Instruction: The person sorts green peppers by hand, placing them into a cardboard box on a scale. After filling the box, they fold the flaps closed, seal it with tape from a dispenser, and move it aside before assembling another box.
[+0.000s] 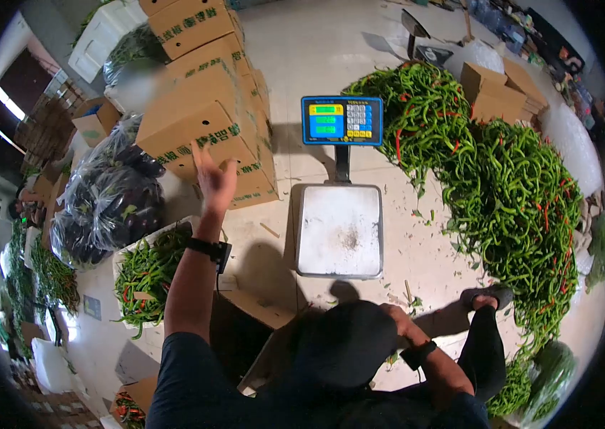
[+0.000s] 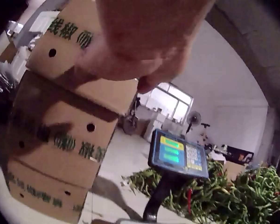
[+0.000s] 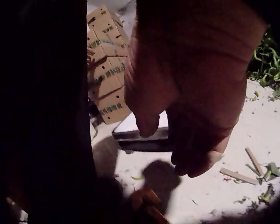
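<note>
My left hand (image 1: 215, 179) reaches out at the side of a stack of printed cardboard boxes (image 1: 198, 118), fingers extended and holding nothing. In the left wrist view it overlaps the top box (image 2: 65, 60), and its fingertips are hidden. My right hand (image 1: 404, 323) is close beside the dark cap (image 1: 349, 336), partly covered by it. The right wrist view shows that hand hanging with loosely bent fingers and nothing between them. Between the boxes and the peppers stands a platform scale (image 1: 340, 229) with a lit display (image 1: 316, 121).
A long heap of green chili peppers (image 1: 510, 193) with some red ones curves along the right. Bagged eggplants (image 1: 109, 207) and a crate of peppers (image 1: 146, 275) are at the left. An opened carton (image 1: 263, 307) stands close to the body.
</note>
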`<state>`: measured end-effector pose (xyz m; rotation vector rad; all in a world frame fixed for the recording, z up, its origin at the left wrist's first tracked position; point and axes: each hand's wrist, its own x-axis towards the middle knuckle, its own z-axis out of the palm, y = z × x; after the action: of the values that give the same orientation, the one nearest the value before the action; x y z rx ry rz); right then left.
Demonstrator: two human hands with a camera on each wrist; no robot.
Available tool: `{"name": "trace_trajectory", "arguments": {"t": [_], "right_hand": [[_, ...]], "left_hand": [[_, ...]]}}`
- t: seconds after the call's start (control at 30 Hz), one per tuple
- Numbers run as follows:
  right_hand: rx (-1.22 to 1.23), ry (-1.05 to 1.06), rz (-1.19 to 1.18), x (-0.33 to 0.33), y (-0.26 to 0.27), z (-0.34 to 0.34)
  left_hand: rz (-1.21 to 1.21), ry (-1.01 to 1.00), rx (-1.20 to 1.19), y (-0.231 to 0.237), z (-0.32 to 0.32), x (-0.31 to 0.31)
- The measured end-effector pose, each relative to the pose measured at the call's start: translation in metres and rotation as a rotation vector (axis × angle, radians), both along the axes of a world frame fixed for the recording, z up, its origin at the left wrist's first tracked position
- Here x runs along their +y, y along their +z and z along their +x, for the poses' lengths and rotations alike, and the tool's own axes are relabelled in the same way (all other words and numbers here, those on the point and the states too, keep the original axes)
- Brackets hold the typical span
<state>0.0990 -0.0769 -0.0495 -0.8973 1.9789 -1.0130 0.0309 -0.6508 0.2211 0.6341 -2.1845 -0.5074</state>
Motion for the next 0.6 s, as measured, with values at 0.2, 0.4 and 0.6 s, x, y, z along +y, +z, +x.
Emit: {"name": "trace_trajectory", "arguments": {"t": [0.2,0.4,0.6], "right_hand": [[0.041,-0.001,0.416,0.052,-0.071,0.048],[-0.115,-0.105,0.649,0.043,0.017,0.054],[-0.085,-0.248,0.528,0.045,0.008,0.045]], "left_hand": [[0.8,-0.543,-0.856,-0.095,0.047,0.031],[1.334,-0.06,-0.129,-0.125,0.039,-0.015],[1.136,-0.07,0.106,-0.094,0.024,-0.107]]}}
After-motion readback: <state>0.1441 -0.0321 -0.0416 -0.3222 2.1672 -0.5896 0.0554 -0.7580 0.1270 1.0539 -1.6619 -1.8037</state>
